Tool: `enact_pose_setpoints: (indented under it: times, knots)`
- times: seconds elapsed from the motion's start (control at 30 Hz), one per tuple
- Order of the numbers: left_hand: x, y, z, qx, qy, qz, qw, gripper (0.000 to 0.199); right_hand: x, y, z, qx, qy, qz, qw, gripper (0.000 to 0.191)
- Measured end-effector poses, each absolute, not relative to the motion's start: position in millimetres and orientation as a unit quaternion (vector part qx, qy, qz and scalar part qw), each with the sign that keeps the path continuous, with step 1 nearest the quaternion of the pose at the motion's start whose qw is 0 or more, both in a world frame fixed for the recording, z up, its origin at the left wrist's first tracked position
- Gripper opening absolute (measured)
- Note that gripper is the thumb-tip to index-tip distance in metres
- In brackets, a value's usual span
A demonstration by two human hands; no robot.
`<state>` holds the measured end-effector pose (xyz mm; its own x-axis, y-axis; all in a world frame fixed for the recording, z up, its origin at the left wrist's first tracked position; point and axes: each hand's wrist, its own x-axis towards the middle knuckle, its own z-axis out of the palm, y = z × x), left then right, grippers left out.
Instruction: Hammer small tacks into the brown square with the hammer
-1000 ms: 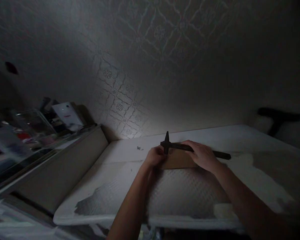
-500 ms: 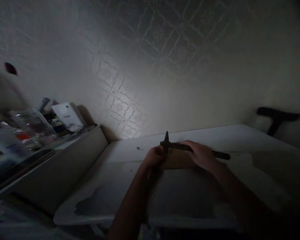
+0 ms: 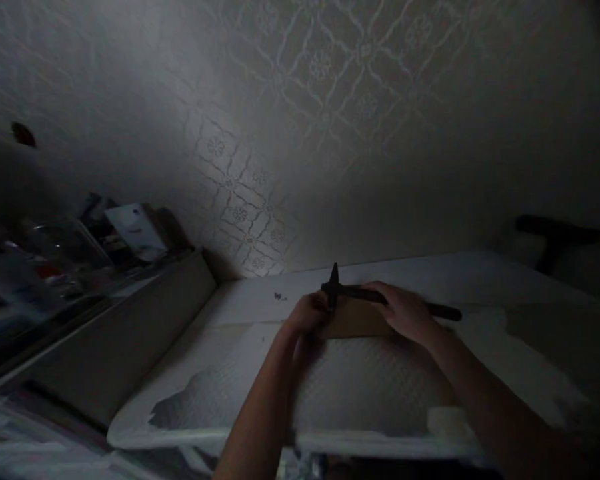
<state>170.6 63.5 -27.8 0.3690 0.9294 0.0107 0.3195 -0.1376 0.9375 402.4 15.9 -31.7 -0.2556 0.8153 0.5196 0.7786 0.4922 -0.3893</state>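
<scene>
You had the hammer gripped mid-handle in your right hand, its head at the brown board on the white table, so near your left hand, whose hold I couldn't discern, that a skewed tap could have bruised it.

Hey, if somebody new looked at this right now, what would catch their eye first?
Probably the dark hammer just below the middle of the view, its handle gripped in the right hand and its head near the left end of a brown board. The left hand is bent in close beside the hammer's head. Behind, a brighter patch of flowered pattern stands out on the wall, left of centre.
</scene>
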Motion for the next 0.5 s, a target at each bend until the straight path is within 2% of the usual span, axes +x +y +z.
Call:
enact_pose_setpoints:
  times: [0.5]
  knots:
    - [170.9,61.9,-26.0,0.668,0.445,0.328,0.498,0.024,401.8,15.1,-30.8,-0.511,-0.788,0.027,0.342,0.037]
